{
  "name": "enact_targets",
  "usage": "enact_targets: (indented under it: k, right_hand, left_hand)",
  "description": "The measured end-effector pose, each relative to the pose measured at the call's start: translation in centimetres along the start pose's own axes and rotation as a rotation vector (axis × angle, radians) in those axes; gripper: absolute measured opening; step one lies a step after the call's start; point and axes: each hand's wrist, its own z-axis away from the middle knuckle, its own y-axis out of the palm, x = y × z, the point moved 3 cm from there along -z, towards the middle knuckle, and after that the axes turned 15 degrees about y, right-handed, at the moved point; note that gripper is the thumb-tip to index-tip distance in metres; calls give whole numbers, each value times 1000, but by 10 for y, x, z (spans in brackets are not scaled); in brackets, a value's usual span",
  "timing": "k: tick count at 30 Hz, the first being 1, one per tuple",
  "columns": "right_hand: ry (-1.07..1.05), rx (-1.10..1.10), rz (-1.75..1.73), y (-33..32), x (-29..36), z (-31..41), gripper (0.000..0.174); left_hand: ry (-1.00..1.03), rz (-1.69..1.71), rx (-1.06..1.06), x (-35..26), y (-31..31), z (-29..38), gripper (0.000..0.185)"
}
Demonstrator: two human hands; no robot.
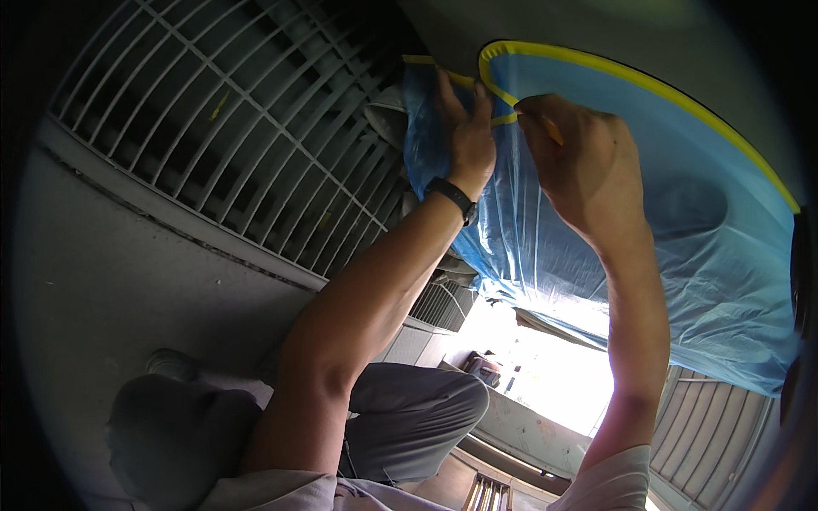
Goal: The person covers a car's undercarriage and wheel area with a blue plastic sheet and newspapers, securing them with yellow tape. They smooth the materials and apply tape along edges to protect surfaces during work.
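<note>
Blue masking film (722, 306) hangs over a dark opening in a smooth dark panel (735, 83), probably a vehicle's body. Yellow masking tape (537, 48) runs along its curved edge and bends sharply around a corner. My left hand (471, 137), a dark watch at its wrist, is at the film's taped left flap, its fingertips on the edge. Beside that corner my right hand (588, 160) pinches the yellow tape between thumb and fingertips. An orange-yellow bit shows inside its curled fingers. The film behind both hands is partly hidden.
A metal floor grating (249, 102) with yellow scraps lies at left, bordered by a grey floor (160, 268). My bent knee (428, 409) is below. Beyond the film are a bright opening (556, 370) and another slatted grating (703, 441). Dark objects stand past the grating's edge.
</note>
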Motion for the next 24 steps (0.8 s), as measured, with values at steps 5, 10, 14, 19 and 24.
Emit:
enact_targets:
  k: [5, 10, 14, 19, 24]
  right_hand:
    - [29, 7, 1, 0, 3, -1, 11]
    - [-3, 6, 3, -2, 4, -2, 11]
    - [11, 21, -10, -5, 1, -2, 10]
    - [26, 34, -43, 0, 3, 1, 10]
    - [-22, 93, 47, 8, 10, 6, 10]
  left_hand:
    - [-115, 183, -16, 3, -12, -1, 83]
    - [-273, 384, 16, 6, -36, -29, 71]
    - [-436, 432, 142, 8, -57, -43, 58]
    - [-265, 340, 175, 12, -54, -28, 71]
    - [-228, 383, 197, 12, -49, -28, 85]
